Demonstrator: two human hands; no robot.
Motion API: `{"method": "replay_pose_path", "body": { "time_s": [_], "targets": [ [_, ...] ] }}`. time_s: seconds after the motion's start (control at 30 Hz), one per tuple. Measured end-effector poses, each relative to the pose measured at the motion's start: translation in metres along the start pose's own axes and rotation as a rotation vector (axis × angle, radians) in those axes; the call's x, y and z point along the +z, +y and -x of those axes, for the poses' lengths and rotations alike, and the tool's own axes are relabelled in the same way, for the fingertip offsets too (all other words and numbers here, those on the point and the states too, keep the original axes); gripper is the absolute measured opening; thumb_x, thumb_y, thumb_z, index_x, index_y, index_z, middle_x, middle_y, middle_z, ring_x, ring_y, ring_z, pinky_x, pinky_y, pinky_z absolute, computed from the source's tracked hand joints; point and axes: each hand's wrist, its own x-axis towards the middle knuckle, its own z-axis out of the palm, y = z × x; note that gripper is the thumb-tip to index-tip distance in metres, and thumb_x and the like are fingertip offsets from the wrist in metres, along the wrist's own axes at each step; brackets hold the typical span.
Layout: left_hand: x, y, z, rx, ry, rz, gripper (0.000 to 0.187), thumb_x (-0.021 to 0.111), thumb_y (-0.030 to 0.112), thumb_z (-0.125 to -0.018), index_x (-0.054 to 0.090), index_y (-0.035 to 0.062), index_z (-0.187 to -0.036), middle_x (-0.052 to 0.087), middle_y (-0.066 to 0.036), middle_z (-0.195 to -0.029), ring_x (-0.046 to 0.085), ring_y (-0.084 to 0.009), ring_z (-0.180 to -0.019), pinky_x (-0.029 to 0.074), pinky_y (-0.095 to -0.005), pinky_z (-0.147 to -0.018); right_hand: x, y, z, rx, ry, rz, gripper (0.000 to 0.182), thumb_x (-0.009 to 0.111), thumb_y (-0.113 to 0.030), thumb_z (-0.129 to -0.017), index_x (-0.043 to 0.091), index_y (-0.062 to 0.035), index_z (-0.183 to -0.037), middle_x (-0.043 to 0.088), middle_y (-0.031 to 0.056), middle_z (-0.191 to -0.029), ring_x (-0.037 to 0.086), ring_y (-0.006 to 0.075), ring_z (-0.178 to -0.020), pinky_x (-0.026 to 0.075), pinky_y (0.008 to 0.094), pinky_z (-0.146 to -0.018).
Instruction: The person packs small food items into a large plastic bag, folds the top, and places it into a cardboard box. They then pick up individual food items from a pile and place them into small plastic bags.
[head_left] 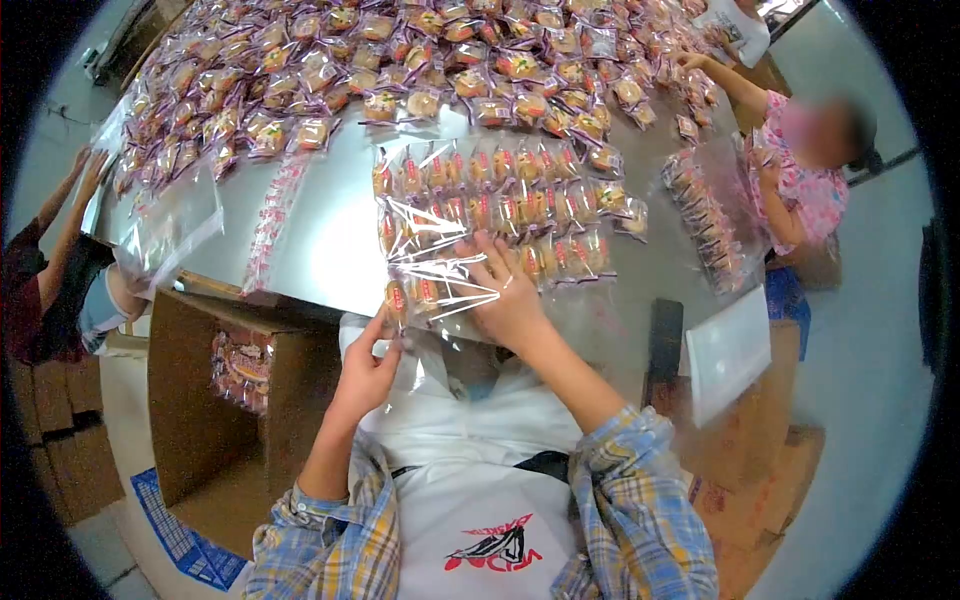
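A clear plastic bag (pixel 440 225) lies at the table's front edge, with rows of small wrapped cakes (pixel 500 208) lined up in it or under it; glare hides which. My left hand (pixel 371 365) is at the bag's lower left corner, its fingers closed by a wrapped cake (pixel 396 300) at the end of the front row. My right hand (pixel 505 295) lies with fingers spread on the plastic over the front row, palm down. Some wrapped cakes (pixel 630 215) stick out at the right end of the rows.
A large heap of wrapped cakes (pixel 420 60) covers the table's (pixel 335 215) far side. An open cardboard box (pixel 210 400) stands at front left. Filled bags lie left and right (pixel 705 225). Co-workers (pixel 800 170) work at both sides. White plastic sheets (pixel 730 355) hang at right.
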Motion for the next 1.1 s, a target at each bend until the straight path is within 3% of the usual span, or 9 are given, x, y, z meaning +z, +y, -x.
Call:
{"method": "replay_pose_path", "body": {
  "time_s": [0.07, 0.27, 0.47, 0.6, 0.77, 0.93, 0.97, 1.03, 1.1],
  "targets": [
    [0.004, -0.006, 0.001, 0.001, 0.011, 0.006, 0.065, 0.062, 0.001, -0.098, 0.04, 0.0061, -0.159, 0.069, -0.009, -0.112, 0.054, -0.0045, -0.079, 0.048, -0.0218, -0.059, -0.007, -0.022, 0.007, 0.036, -0.109, -0.083, 0.063, 0.078, -0.037, -0.082, 0.063, -0.0125, -0.138, 0.063, 0.0078, -0.141, 0.05, 0.0359, -0.14, 0.036, 0.0505, -0.121],
    [0.005, 0.011, 0.008, -0.023, -0.006, -0.064, 0.065, 0.057, -0.001, -0.098, 0.036, 0.0029, -0.16, 0.069, -0.015, -0.124, 0.062, -0.0122, -0.104, 0.054, -0.0246, -0.073, 0.017, -0.047, -0.004, -0.101, 0.09, -0.149, 0.049, 0.072, -0.029, -0.088, 0.066, -0.0156, -0.135, 0.067, 0.0066, -0.135, 0.061, 0.0312, -0.129, 0.044, 0.0476, -0.114],
    [0.001, 0.0, 0.008, 0.058, -0.014, -0.118, 0.06, 0.051, -0.002, -0.1, 0.037, 0.0032, -0.159, 0.069, -0.018, -0.126, 0.064, -0.0194, -0.107, 0.051, -0.0313, -0.095, 0.041, -0.053, -0.01, -0.047, 0.156, -0.104, 0.043, 0.063, -0.025, -0.091, 0.069, -0.0169, -0.133, 0.067, 0.0072, -0.136, 0.063, 0.0331, -0.126, 0.049, 0.0475, -0.107],
    [-0.009, -0.002, 0.005, 0.064, -0.046, -0.175, 0.051, 0.05, 0.001, -0.103, 0.045, 0.0023, -0.154, 0.073, -0.015, -0.116, 0.066, -0.018, -0.103, 0.051, -0.0304, -0.092, 0.045, -0.056, -0.018, 0.008, 0.137, -0.09, 0.045, 0.056, -0.025, -0.094, 0.065, -0.0162, -0.138, 0.065, 0.0088, -0.141, 0.06, 0.034, -0.13, 0.049, 0.048, -0.106],
    [-0.021, -0.02, -0.007, 0.098, 0.001, -0.134, 0.043, 0.054, 0.005, -0.104, 0.054, -0.0005, -0.146, 0.075, -0.011, -0.105, 0.067, -0.0168, -0.097, 0.051, -0.0294, -0.091, 0.038, -0.063, -0.027, 0.032, 0.131, -0.162, 0.049, 0.068, -0.027, -0.089, 0.065, -0.0121, -0.136, 0.068, 0.0095, -0.135, 0.062, 0.0372, -0.125, 0.053, 0.0437, -0.105],
    [-0.046, 0.01, 0.008, -0.159, 0.045, 0.155, 0.037, 0.063, 0.014, -0.103, 0.064, 0.0028, -0.139, 0.075, -0.004, -0.103, 0.05, -0.0013, -0.051, 0.041, -0.0205, -0.045, -0.032, -0.035, 0.048, -0.285, -0.068, -0.347, 0.05, 0.068, -0.023, -0.089, 0.063, -0.0087, -0.136, 0.065, 0.0098, -0.14, 0.061, 0.0287, -0.129, 0.048, 0.0452, -0.111],
    [-0.056, 0.007, 0.014, -0.165, 0.012, 0.17, 0.035, 0.063, 0.01, -0.101, 0.065, 0.0025, -0.135, 0.073, -0.007, -0.107, 0.061, -0.0074, -0.065, 0.049, -0.0248, -0.054, -0.053, -0.015, 0.074, -0.259, -0.109, -0.309, 0.047, 0.067, -0.02, -0.089, 0.064, -0.0103, -0.135, 0.065, 0.0075, -0.141, 0.06, 0.0269, -0.13, 0.047, 0.0454, -0.112],
    [-0.062, -0.02, 0.019, 0.548, 0.289, -0.367, 0.038, 0.06, -0.002, -0.094, 0.065, 0.0027, -0.132, 0.07, -0.014, -0.118, 0.068, -0.0192, -0.083, 0.056, -0.0318, -0.069, -0.092, 0.026, 0.124, -0.222, -0.194, -0.183, 0.047, 0.064, -0.015, -0.088, 0.064, -0.0141, -0.135, 0.062, 0.0039, -0.144, 0.059, 0.0247, -0.132, 0.046, 0.0454, -0.113],
    [-0.068, -0.009, 0.038, 0.671, 0.19, -0.818, 0.055, 0.057, -0.011, -0.08, 0.065, 0.0081, -0.131, 0.064, -0.014, -0.135, 0.065, -0.0331, -0.113, 0.055, -0.0443, -0.093, -0.12, 0.06, 0.161, -0.227, -0.317, -0.033, 0.052, 0.063, -0.015, -0.087, 0.061, -0.0177, -0.139, 0.058, 0.0024, -0.149, 0.055, 0.0231, -0.137, 0.044, 0.0443, -0.115]
  ]
}}
